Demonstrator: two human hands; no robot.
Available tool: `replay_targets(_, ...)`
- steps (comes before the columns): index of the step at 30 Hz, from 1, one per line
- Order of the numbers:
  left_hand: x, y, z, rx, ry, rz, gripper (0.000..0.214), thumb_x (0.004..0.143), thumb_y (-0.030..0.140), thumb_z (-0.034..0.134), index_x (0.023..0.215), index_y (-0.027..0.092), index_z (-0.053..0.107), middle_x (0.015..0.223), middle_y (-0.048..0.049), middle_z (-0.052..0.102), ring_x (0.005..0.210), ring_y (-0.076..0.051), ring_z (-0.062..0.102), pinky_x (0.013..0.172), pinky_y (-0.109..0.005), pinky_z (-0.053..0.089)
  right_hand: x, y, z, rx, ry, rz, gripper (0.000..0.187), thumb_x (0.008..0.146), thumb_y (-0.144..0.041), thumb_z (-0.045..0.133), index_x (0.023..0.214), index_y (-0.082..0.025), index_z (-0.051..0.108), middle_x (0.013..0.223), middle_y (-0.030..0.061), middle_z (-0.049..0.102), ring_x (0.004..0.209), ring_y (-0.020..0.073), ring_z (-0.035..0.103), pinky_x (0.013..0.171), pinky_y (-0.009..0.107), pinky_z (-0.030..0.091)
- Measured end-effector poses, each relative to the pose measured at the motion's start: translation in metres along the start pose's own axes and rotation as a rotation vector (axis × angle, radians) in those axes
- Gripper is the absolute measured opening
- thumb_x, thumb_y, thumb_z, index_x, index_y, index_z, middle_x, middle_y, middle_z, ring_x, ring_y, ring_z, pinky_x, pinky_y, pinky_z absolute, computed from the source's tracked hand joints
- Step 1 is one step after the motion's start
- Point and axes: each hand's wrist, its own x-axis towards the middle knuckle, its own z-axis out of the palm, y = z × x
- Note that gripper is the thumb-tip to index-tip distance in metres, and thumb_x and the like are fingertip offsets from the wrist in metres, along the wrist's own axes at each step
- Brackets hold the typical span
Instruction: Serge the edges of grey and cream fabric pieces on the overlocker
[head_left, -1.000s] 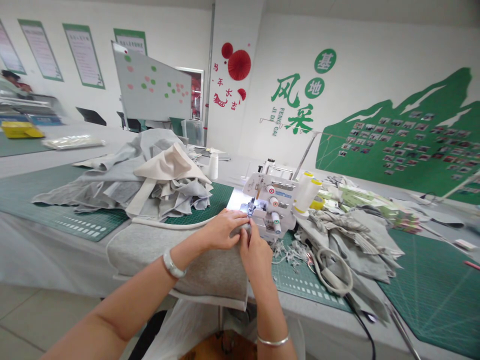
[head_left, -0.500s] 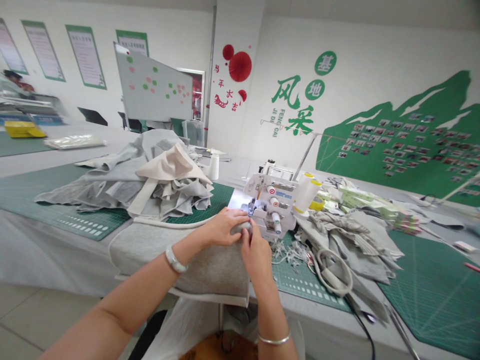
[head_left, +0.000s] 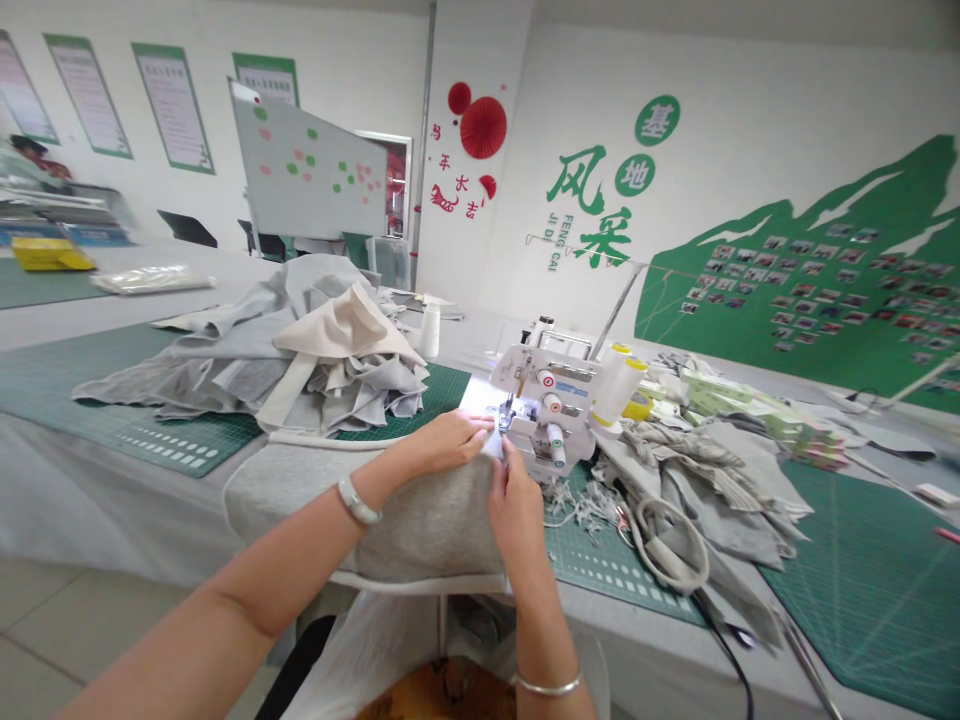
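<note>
A grey knit fabric piece [head_left: 427, 535] with a pale bound edge hangs over the table's front edge, its far end at the lit presser foot of a white overlock sewing machine [head_left: 536, 372]. My left hand [head_left: 450, 443] lies on the fabric with its fingers stretched toward the presser foot. Close by on the right, my right hand [head_left: 516, 505] pinches the fabric's edge between thumb and forefinger just in front of the machine. The stitching point is partly hidden by my fingertips.
A heap of grey and cream fabric pieces [head_left: 330, 330] lies left on a green cutting mat [head_left: 187, 450]. Right of the machine are white thread cones [head_left: 616, 388], thread scraps [head_left: 585, 505], scissors [head_left: 624, 525] and more grey cloth [head_left: 720, 480]. A person [head_left: 34, 165] is at the far left.
My left hand has flattened out and its fingers have straightened over the fabric. The fabric bunched between my hands now lies smoother, and my right hand has shifted slightly.
</note>
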Motion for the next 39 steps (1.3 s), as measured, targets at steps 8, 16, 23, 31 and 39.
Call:
replay_targets(8, 0.01, 0.003, 0.002, 0.192, -0.006, -0.072, 0.03, 0.083, 0.013, 0.043, 0.105, 0.018, 0.062, 0.117, -0.01, 0.063, 0.113, -0.027, 0.051, 0.096, -0.045, 0.036, -0.005, -0.003, 0.005, 0.067, -0.006, -0.04, 0.04, 0.094, -0.015, 0.036, 0.13, -0.012, 0.053, 0.098, 0.0127, 0.073, 0.093, 0.021, 0.069, 0.081, 0.026, 0.048)
replay_targets(16, 0.019, -0.001, 0.003, 0.244, -0.048, -0.109, 0.03, 0.078, 0.009, 0.043, 0.101, 0.017, 0.062, 0.108, -0.0098, 0.065, 0.1, -0.027, 0.054, 0.087, -0.039, 0.042, -0.01, -0.004, 0.007, 0.197, 0.012, -0.085, 0.041, 0.092, -0.015, 0.035, 0.129, -0.012, 0.052, 0.111, 0.0125, 0.069, 0.1, 0.0202, 0.066, 0.086, 0.027, 0.047)
replay_targets(23, 0.026, -0.007, 0.008, 0.235, -0.056, -0.164, 0.026, 0.081, 0.011, 0.045, 0.101, 0.015, 0.061, 0.105, -0.012, 0.066, 0.099, -0.025, 0.059, 0.085, -0.035, 0.046, -0.014, -0.002, 0.006, 0.243, -0.003, -0.091, 0.042, 0.09, -0.014, 0.037, 0.129, -0.013, 0.051, 0.115, 0.0117, 0.067, 0.104, 0.0206, 0.064, 0.09, 0.029, 0.045)
replay_targets(31, 0.03, -0.009, 0.008, 0.167, -0.026, -0.147, 0.024, 0.084, 0.01, 0.043, 0.098, 0.014, 0.062, 0.104, -0.011, 0.067, 0.098, -0.02, 0.061, 0.091, -0.032, 0.046, -0.015, -0.002, 0.008, 0.298, -0.024, -0.092, 0.041, 0.092, -0.016, 0.034, 0.129, -0.015, 0.052, 0.112, 0.0107, 0.069, 0.105, 0.0208, 0.063, 0.09, 0.029, 0.045)
replay_targets(39, 0.015, 0.001, 0.021, 0.07, 0.112, -0.163, 0.032, 0.093, 0.019, 0.033, 0.094, 0.014, 0.064, 0.104, -0.0106, 0.067, 0.104, -0.02, 0.06, 0.099, -0.034, 0.042, -0.014, 0.0, 0.022, 0.434, 0.03, -0.197, 0.044, 0.091, -0.021, 0.034, 0.132, -0.013, 0.047, 0.122, 0.0136, 0.063, 0.11, 0.0234, 0.061, 0.089, 0.034, 0.046)
